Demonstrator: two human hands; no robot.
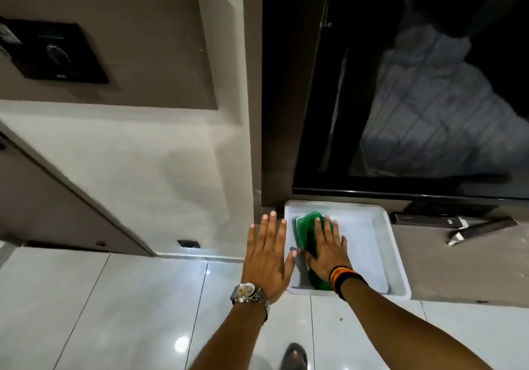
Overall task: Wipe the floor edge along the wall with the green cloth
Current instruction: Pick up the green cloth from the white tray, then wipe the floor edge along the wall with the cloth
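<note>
The green cloth lies folded in the left part of a white tray on a low wooden unit. My right hand rests flat on the cloth, fingers spread, a striped band on its wrist. My left hand hovers open just left of the tray, fingers apart, holding nothing, a metal watch on its wrist. The floor edge runs along the pale wall to the left, where glossy white tiles meet the wall.
A large dark TV screen stands behind the tray. Two dark remotes lie on the unit's right side. A small black socket sits low on the wall. A sandalled foot is on the tiles below.
</note>
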